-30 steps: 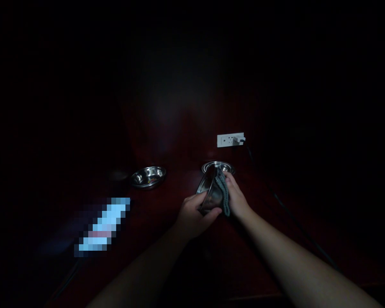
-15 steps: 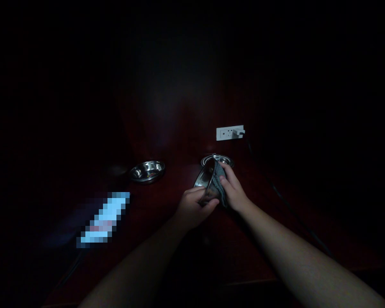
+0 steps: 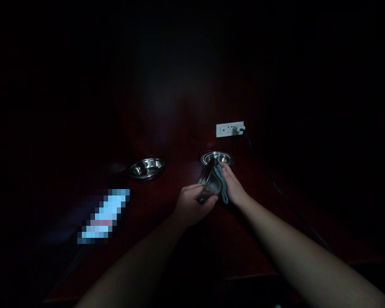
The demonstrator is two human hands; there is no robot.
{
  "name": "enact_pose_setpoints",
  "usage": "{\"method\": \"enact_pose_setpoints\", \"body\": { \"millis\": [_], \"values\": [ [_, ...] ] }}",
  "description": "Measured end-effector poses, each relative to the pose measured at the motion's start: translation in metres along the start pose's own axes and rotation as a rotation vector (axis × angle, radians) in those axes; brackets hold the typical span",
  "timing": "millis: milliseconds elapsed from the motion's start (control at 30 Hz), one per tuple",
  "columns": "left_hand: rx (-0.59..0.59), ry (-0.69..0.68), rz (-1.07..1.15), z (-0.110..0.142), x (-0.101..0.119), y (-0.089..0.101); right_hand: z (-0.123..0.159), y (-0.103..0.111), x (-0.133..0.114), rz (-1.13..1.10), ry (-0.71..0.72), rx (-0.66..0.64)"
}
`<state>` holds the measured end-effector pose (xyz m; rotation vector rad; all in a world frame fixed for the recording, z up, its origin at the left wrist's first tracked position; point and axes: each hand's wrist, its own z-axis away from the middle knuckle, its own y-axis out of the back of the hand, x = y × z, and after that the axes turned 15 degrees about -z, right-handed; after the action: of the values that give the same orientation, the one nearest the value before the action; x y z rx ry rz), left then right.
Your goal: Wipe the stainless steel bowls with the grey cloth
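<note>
The room is very dark. My left hand [image 3: 190,206] is closed around the underside of a small steel bowl [image 3: 207,185], which it holds tilted on edge above a dark red table [image 3: 167,128]. My right hand [image 3: 233,186] presses a grey cloth [image 3: 222,185] against the bowl's rim and inside, fingers curled over the cloth. Just behind the held bowl another steel bowl [image 3: 217,157] rests on the table. A third steel bowl [image 3: 146,167] sits to the left.
A white power strip [image 3: 229,128] with a plug in it lies beyond the bowls, and its dark cable [image 3: 285,201] runs down the right side. A lit, blurred screen [image 3: 103,216] lies at the left. Everything farther out is black.
Both hands with the bowl and cloth have shifted slightly; the bowl's tilt has changed and the cloth has slid along its rim. The view has drifted a little, so the table objects sit higher.
</note>
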<state>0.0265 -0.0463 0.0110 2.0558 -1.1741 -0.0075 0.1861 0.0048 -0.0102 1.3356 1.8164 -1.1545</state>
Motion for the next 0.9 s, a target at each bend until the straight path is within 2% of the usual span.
{"method": "enact_pose_setpoints", "body": {
  "millis": [300, 433, 600, 700, 767, 900],
  "values": [
    [-0.004, -0.033, -0.016, -0.001, 0.002, 0.002, -0.002, -0.001, 0.002, 0.02, 0.001, 0.075],
    [0.017, -0.021, 0.003, -0.001, 0.002, 0.001, 0.003, -0.002, -0.005, 0.078, 0.049, 0.007],
    [0.018, 0.022, 0.004, -0.003, 0.002, 0.0, 0.013, -0.004, -0.021, 0.222, 0.15, -0.138],
    [0.003, 0.015, 0.008, -0.002, 0.002, 0.001, 0.014, -0.004, -0.022, 0.24, 0.181, -0.17],
    [-0.005, -0.006, 0.012, -0.001, 0.003, 0.002, 0.011, -0.004, -0.018, 0.181, 0.132, -0.136],
    [-0.003, -0.063, 0.015, 0.001, 0.003, 0.004, 0.005, -0.004, -0.008, -0.005, 0.011, 0.011]
  ]
}}
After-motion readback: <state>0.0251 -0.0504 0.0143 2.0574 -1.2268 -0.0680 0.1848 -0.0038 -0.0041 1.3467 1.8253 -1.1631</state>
